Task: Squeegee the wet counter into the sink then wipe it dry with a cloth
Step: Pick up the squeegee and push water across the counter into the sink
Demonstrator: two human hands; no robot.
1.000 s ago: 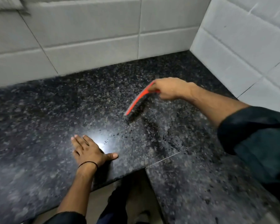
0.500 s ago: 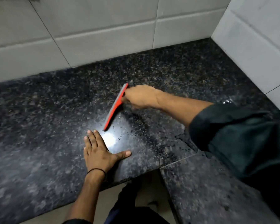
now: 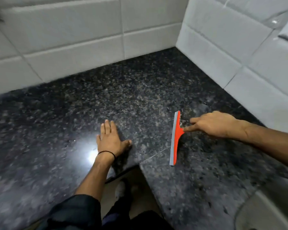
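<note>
Both hands are on the dark granite counter point(image 3: 140, 90): the left hand point(image 3: 109, 140) lies flat at centre frame, fingers spread and holding nothing, while the right hand point(image 3: 213, 124) at right of centre is closed around the handle of the orange squeegee point(image 3: 175, 138), index finger stretched along it. Its grey blade stands nearly top to bottom in the picture, edge on the stone, with droplets glinting just beside it. A pale curved rim at the lower right corner looks like the sink point(image 3: 273, 206). Squeegeeing appears to be in hand; the next stroke calls for steady downward pressure, pulling water toward that rim. No cloth shows.
</note>
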